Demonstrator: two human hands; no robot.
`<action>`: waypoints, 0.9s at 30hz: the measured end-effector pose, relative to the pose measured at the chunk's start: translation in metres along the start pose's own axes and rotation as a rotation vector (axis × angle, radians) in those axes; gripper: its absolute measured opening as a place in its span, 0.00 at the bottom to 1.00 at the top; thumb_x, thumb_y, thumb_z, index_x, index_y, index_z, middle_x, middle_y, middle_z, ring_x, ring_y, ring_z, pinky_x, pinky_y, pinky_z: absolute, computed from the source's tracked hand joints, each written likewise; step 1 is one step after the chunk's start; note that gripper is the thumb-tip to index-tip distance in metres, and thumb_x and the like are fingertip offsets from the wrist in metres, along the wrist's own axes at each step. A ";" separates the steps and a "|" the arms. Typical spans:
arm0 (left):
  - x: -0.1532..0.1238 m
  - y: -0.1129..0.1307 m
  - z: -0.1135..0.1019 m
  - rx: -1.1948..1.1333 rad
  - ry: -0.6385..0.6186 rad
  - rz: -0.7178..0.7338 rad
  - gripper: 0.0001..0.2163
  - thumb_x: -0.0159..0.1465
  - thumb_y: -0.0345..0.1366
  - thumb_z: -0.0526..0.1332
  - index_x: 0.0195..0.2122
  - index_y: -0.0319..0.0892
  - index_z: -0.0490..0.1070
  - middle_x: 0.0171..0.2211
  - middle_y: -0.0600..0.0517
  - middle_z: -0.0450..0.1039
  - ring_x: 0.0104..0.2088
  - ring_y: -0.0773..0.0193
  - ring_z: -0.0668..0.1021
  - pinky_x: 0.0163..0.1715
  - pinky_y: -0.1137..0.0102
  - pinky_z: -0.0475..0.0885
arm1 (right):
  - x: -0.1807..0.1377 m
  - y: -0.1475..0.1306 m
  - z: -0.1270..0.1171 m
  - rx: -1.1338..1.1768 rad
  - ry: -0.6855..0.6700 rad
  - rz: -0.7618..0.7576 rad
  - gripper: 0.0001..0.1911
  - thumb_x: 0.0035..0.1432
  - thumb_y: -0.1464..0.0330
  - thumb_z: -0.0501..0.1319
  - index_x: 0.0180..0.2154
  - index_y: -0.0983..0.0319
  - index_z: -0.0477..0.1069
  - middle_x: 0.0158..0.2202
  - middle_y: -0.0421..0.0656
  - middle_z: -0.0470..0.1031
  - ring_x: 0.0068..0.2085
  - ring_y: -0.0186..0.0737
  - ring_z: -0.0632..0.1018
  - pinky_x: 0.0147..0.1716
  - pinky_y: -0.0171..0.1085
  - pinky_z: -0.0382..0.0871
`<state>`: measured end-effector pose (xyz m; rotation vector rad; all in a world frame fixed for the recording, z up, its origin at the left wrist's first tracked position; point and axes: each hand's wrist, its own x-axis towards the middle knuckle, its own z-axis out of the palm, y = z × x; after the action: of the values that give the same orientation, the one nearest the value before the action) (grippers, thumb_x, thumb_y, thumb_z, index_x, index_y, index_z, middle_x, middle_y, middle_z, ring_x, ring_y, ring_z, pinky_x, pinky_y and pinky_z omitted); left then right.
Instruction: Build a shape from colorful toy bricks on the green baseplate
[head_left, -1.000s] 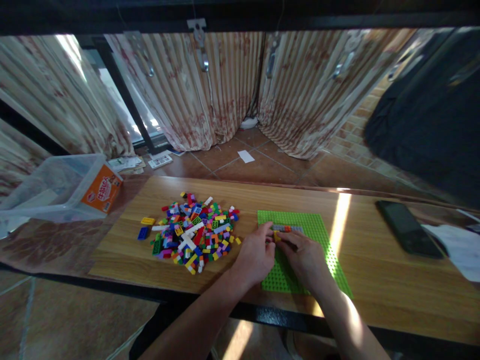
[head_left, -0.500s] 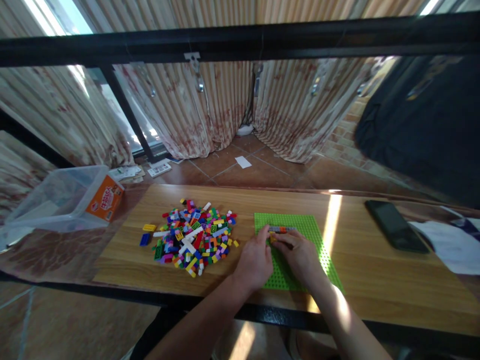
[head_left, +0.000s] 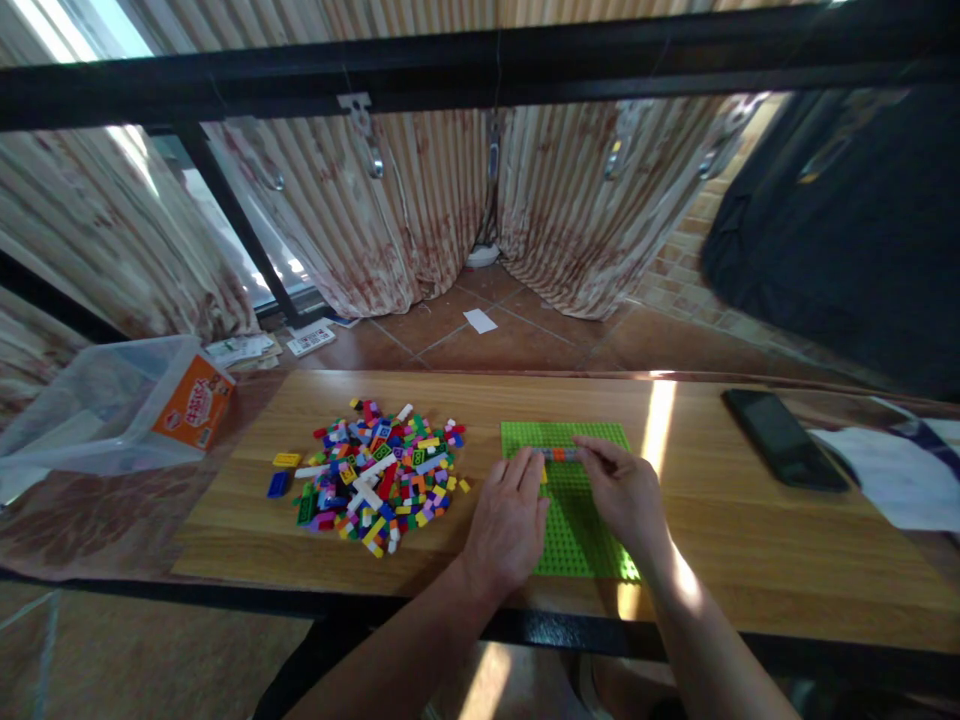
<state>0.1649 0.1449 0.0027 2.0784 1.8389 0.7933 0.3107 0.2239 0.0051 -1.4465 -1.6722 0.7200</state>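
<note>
Green board (head_left: 581, 535): lying on the table (head_left: 757, 560), bearing a row of grey and orange bricks (head_left: 559, 455) toward its far edge. Your left hand (head_left: 506, 525): resting over the board's left side, fingers together, tips lying at the row's left end by a yellow brick (head_left: 544, 477). Your right hand (head_left: 622, 492): thumb and forefinger nearly meeting at the row's right end; whether either hand is gripping anything, I cannot tell. Brick pile (head_left: 384, 478): spreading left of the board. Phone (head_left: 784, 440): lying right of it.
</note>
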 end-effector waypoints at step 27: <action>-0.010 0.003 0.014 0.231 -0.086 -0.045 0.23 0.69 0.35 0.48 0.64 0.34 0.57 0.66 0.43 0.58 0.65 0.52 0.62 0.62 0.52 0.59 | -0.014 -0.003 0.018 -0.083 -0.224 -0.092 0.11 0.59 0.67 0.59 0.35 0.54 0.81 0.38 0.41 0.81 0.38 0.41 0.80 0.41 0.39 0.71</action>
<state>0.1750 0.1368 -0.0096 2.1594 2.0044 0.4922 0.2943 0.2115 -0.0048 -1.3754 -1.9478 0.7930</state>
